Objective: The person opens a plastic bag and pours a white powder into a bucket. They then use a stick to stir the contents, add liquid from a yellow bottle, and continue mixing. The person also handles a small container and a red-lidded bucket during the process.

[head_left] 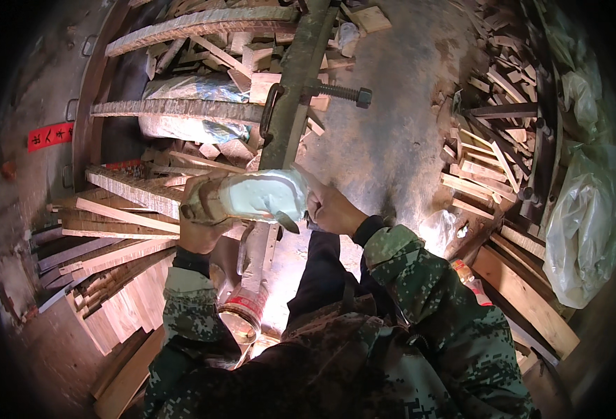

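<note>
Between my hands is a pale, rounded container with brown smears along its edge and a smooth whitish surface inside; its exact kind is unclear. My left hand wraps round its left end. At the right edge my right hand grips it with curled fingers, some hidden behind it. A small dark, flat, pointed piece sticks out below the container, close to my right hand. The container is above a long metal beam. Beneath my hands stands a can with a red label.
A large bolt projects from the beam. Wooden crossbars run left from it, above offcuts and a plastic-wrapped bundle. Wood strips fan out at left. More scraps and clear plastic sheeting line the right side.
</note>
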A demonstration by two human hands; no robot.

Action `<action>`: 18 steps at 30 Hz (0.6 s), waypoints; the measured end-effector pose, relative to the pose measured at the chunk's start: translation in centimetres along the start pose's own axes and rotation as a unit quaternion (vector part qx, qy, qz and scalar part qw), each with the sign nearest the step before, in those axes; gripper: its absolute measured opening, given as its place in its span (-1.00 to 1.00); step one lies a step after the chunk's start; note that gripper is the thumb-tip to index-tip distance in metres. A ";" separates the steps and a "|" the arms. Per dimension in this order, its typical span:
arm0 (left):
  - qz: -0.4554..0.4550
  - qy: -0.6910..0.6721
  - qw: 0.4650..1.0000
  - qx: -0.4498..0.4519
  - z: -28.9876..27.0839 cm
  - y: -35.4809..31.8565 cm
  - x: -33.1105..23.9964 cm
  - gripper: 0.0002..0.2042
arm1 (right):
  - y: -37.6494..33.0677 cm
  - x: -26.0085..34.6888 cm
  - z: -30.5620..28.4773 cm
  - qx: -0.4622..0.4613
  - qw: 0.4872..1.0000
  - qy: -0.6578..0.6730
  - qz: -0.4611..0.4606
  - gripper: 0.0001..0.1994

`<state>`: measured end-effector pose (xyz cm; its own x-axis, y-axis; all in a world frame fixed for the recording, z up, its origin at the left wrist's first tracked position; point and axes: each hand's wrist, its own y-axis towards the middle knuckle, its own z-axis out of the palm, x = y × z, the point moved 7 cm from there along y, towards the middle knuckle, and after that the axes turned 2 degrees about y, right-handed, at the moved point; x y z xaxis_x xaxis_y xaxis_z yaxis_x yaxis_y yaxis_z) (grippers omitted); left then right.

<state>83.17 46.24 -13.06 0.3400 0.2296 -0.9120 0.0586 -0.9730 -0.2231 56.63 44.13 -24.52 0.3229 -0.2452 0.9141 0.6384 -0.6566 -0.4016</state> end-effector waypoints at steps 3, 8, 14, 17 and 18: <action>0.029 0.000 1.000 -0.003 0.1 0.2 -0.6 -0.12 | -0.8 2.2 -0.3 0.039 0.999 -0.012 0.009 0.07; 0.061 0.049 0.997 0.021 -0.2 0.4 -0.2 -0.09 | -2.3 6.9 -1.3 0.076 0.969 -0.224 -0.077 0.02; -0.001 0.119 0.991 0.054 -1.1 0.1 0.5 -0.08 | -1.6 11.8 -2.0 -0.053 0.781 -0.536 -0.316 -0.35; 0.076 0.233 0.965 0.097 -0.6 0.2 -1.1 -0.12 | -0.3 10.3 -1.5 -0.022 0.717 -0.630 -0.298 -0.45; 0.088 0.234 0.963 0.098 -0.5 0.1 -1.5 -0.12 | -0.5 10.3 -1.7 -0.055 0.706 -0.633 -0.313 -0.44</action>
<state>83.10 45.75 -11.58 0.7169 -0.0179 -0.6969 -0.2008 -0.9626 -0.1818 58.39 40.74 -14.84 0.4123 0.9055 0.1002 0.8970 -0.4227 0.1291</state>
